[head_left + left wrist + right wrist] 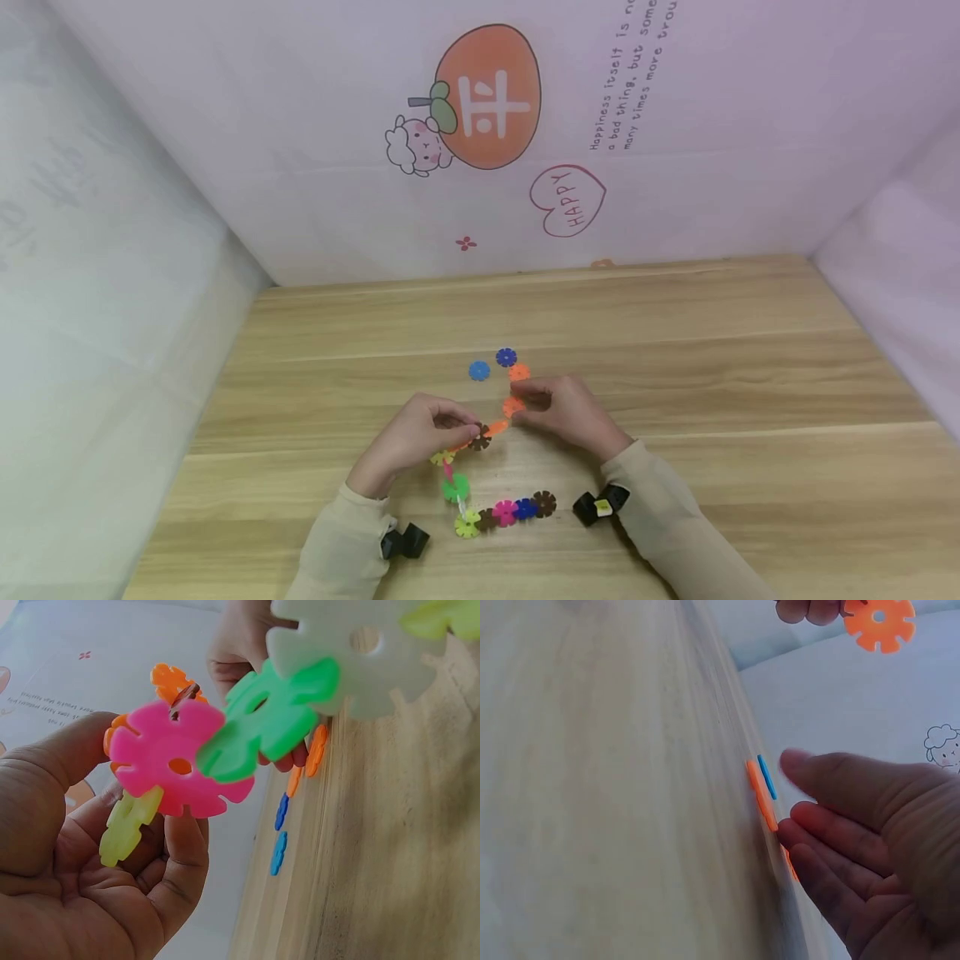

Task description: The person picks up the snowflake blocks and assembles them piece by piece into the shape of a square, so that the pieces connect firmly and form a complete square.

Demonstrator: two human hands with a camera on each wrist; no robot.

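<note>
My left hand [408,433] pinches a chain of joined, notched plastic flower discs near its upper end, by a brown disc [481,438] and an orange disc [497,428]. Close up in the left wrist view, a pink disc [146,739], a green disc [285,720] and a white disc [319,645] slot together edge to edge. The chain bends down to a yellow disc [467,525], then runs right to a brown disc [543,504]. My right hand [570,417] is beside a loose orange disc [512,407], thumb and fingers apart, nothing between them.
Behind the right fingers lies another orange disc [519,372], with a dark blue disc [506,357] and a light blue disc [479,371] close by. A printed white cloth [337,167] hangs along the wooden table's [712,350] back edge.
</note>
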